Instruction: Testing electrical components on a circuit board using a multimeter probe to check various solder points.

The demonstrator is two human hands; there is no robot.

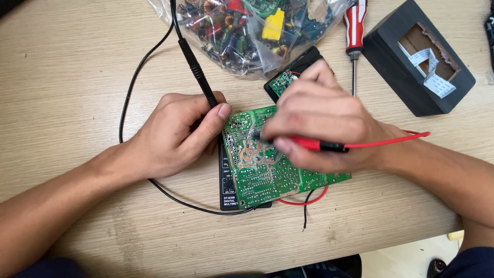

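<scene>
Fingers (218,116) of the left hand (175,134) pinch a black probe (198,72) at the board's (267,170) left edge; the right hand (319,123) grips a red probe (309,144), tip on the green board, which lies over a black meter (229,193) on the worktop (67,67). Behind sit a parts bag (247,31), screwdriver (355,31) and black box (417,56).

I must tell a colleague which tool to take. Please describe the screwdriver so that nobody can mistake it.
Look at the far edge of the wooden table. Between the clear bag of parts and the dark box lies the screwdriver. Only it has a red-and-white striped handle.
</scene>
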